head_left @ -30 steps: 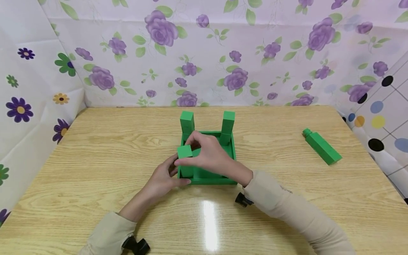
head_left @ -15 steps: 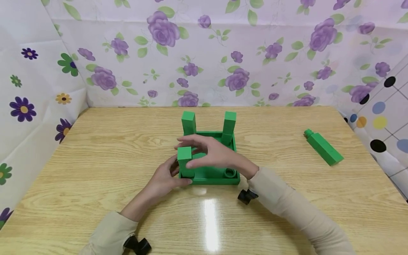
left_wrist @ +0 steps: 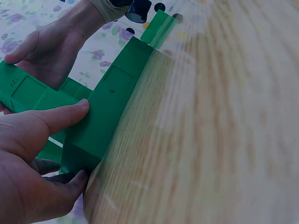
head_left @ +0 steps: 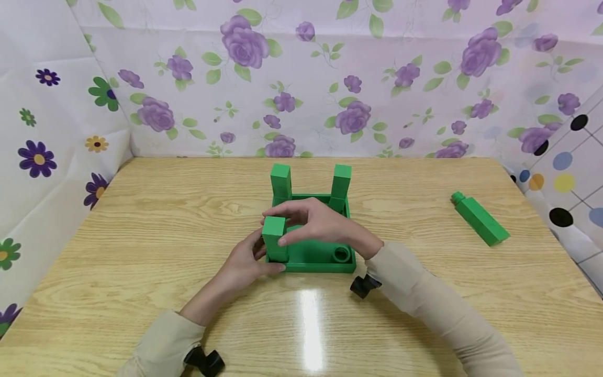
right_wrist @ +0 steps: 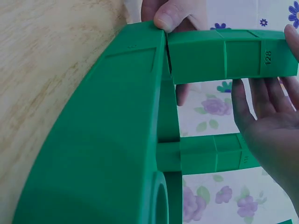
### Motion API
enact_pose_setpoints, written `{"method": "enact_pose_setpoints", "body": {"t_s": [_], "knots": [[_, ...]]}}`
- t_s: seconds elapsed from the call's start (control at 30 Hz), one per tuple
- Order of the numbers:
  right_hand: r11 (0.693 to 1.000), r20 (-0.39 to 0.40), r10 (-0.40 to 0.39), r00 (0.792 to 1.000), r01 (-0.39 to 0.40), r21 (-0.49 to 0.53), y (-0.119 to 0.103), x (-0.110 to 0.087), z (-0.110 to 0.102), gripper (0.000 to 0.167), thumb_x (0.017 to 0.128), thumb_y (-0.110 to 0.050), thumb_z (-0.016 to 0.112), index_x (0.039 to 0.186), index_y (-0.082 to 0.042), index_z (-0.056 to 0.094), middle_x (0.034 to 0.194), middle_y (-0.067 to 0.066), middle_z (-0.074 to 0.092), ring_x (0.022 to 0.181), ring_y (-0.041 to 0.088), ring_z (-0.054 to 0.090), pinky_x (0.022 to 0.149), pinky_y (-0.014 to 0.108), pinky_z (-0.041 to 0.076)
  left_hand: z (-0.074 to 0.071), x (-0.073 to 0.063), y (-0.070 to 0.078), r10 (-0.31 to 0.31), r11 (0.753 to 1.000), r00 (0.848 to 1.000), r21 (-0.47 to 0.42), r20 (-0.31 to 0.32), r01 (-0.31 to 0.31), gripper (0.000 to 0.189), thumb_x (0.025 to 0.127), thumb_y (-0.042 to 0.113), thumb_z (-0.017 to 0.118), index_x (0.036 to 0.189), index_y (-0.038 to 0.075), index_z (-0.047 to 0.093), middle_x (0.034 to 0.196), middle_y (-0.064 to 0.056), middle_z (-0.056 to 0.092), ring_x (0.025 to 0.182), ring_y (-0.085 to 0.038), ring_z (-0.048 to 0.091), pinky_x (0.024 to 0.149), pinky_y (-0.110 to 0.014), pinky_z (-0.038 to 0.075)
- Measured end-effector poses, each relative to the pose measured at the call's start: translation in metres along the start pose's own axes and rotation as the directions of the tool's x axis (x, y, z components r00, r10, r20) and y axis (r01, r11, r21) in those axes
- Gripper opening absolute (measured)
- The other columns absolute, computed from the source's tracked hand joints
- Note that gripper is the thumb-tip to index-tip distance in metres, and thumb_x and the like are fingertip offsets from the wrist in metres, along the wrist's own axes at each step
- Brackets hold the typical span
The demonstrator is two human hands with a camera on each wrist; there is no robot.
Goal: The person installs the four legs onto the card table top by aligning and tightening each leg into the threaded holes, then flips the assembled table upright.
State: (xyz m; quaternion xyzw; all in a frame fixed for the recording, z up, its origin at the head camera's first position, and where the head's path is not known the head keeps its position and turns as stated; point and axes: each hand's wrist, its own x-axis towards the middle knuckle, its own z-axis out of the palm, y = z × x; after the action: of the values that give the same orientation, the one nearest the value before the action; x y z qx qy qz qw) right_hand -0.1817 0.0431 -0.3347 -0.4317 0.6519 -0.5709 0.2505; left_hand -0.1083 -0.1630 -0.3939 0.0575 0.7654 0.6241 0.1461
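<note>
A shallow green tray-like base (head_left: 320,267) rests on the table with square green legs standing in three corners. At its front left corner stands one leg (head_left: 275,238), marked 128 in the right wrist view. My right hand (head_left: 325,225) holds this leg between thumb and fingers, the thumb on its near right side. My left hand (head_left: 240,264) grips the base's front left corner, thumb over the front wall (left_wrist: 112,88). In the front right corner shows a bare round socket (head_left: 341,254). Two more legs, back left (head_left: 281,180) and back right (head_left: 341,180), stand upright.
A loose green leg (head_left: 480,220) with a threaded end lies on the wooden table (head_left: 141,235) at the right. Floral cloth (head_left: 301,78) hangs behind the table. Black wrist cameras (head_left: 365,286) are strapped to both sleeves.
My right hand loosened from the front left leg, its fingers spreading, then came back onto it with the thumb. The leg has turned slightly. My left hand stays on the base's corner.
</note>
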Motion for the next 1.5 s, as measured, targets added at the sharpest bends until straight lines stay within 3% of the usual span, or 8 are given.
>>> {"method": "enact_pose_setpoints", "body": {"t_s": [0.27,0.63,0.83,1.0,1.17,1.23,1.33,1.5], "knots": [[0.973,-0.174,0.028,0.984,-0.067,-0.221,-0.001,0.001,0.008,0.052,0.083,-0.015,0.078,0.131,-0.009,0.06,0.123,0.001,0.062,0.111,0.012,0.056,0.095,0.03,0.047,0.001,0.0,0.001,0.002,1.0,1.0,0.016,-0.007,-0.002,0.082,0.077,0.005,0.081,0.146,0.013,0.038,0.146,-0.008,0.042,0.136,-0.026,0.037,0.107,-0.038,0.038],[0.927,-0.331,-0.077,0.94,-0.054,-0.371,-0.003,0.0,0.024,0.032,0.075,-0.023,0.086,0.097,-0.013,0.064,0.087,-0.007,0.065,0.082,0.008,0.062,0.078,0.032,0.054,0.0,0.001,0.001,0.005,1.0,1.0,0.001,0.001,-0.005,0.087,0.078,0.004,0.08,0.15,0.012,0.033,0.148,-0.012,0.038,0.137,-0.029,0.035,0.11,-0.042,0.032],[0.844,-0.397,-0.175,0.901,-0.071,-0.532,-0.004,0.002,0.034,0.037,0.072,-0.027,0.088,0.086,-0.012,0.057,0.079,-0.006,0.058,0.072,0.007,0.057,0.063,0.022,0.051,-0.001,0.0,0.0,-0.009,0.999,1.0,-0.032,0.012,0.009,0.089,0.079,0.004,0.079,0.152,0.017,0.03,0.149,-0.007,0.038,0.135,-0.028,0.037,0.104,-0.04,0.04],[0.798,-0.427,-0.234,0.873,-0.079,-0.598,-0.004,0.003,0.04,0.039,0.07,-0.028,0.089,0.082,-0.012,0.056,0.079,-0.006,0.059,0.074,0.006,0.059,0.064,0.023,0.052,0.0,0.0,-0.001,-0.014,1.0,1.0,-0.02,0.008,0.014,0.088,0.08,0.006,0.08,0.152,0.018,0.031,0.151,-0.004,0.035,0.136,-0.028,0.037,0.104,-0.041,0.041],[0.753,-0.415,-0.229,0.881,-0.11,-0.649,-0.005,0.002,0.041,0.036,0.073,-0.031,0.086,0.092,-0.01,0.063,0.085,-0.003,0.064,0.075,0.012,0.062,0.065,0.018,0.05,0.0,0.0,-0.001,-0.003,1.0,1.0,-0.031,0.013,0.004,0.088,0.079,0.005,0.08,0.151,0.018,0.032,0.149,-0.005,0.039,0.134,-0.027,0.04,0.101,-0.04,0.043],[0.768,-0.395,-0.187,0.9,-0.117,-0.629,-0.007,0.0,0.039,0.041,0.076,-0.032,0.084,0.103,-0.008,0.065,0.094,0.0,0.066,0.079,0.013,0.062,0.066,0.018,0.05,0.0,0.0,-0.001,0.005,0.999,1.0,-0.036,0.017,-0.004,0.088,0.079,0.004,0.08,0.151,0.016,0.031,0.147,-0.006,0.041,0.133,-0.027,0.041,0.1,-0.039,0.044],[0.837,-0.331,-0.082,0.94,-0.116,-0.535,-0.009,-0.003,0.032,0.052,0.079,-0.031,0.082,0.121,-0.007,0.062,0.113,0.0,0.064,0.094,0.011,0.059,0.077,0.022,0.051,0.0,0.0,-0.001,0.004,0.999,1.0,-0.033,0.018,-0.003,0.088,0.079,0.004,0.08,0.151,0.014,0.03,0.144,-0.008,0.043,0.132,-0.026,0.042,0.101,-0.038,0.044],[0.941,-0.125,0.017,0.992,-0.058,-0.332,-0.013,-0.007,0.012,0.057,0.088,-0.02,0.074,0.139,-0.008,0.051,0.135,0.0,0.055,0.121,0.01,0.05,0.098,0.027,0.044,0.0,0.001,0.0,0.002,1.0,1.0,-0.017,0.011,-0.002,0.088,0.079,0.004,0.08,0.151,0.011,0.03,0.146,-0.011,0.042,0.134,-0.029,0.04,0.102,-0.039,0.043]]}}
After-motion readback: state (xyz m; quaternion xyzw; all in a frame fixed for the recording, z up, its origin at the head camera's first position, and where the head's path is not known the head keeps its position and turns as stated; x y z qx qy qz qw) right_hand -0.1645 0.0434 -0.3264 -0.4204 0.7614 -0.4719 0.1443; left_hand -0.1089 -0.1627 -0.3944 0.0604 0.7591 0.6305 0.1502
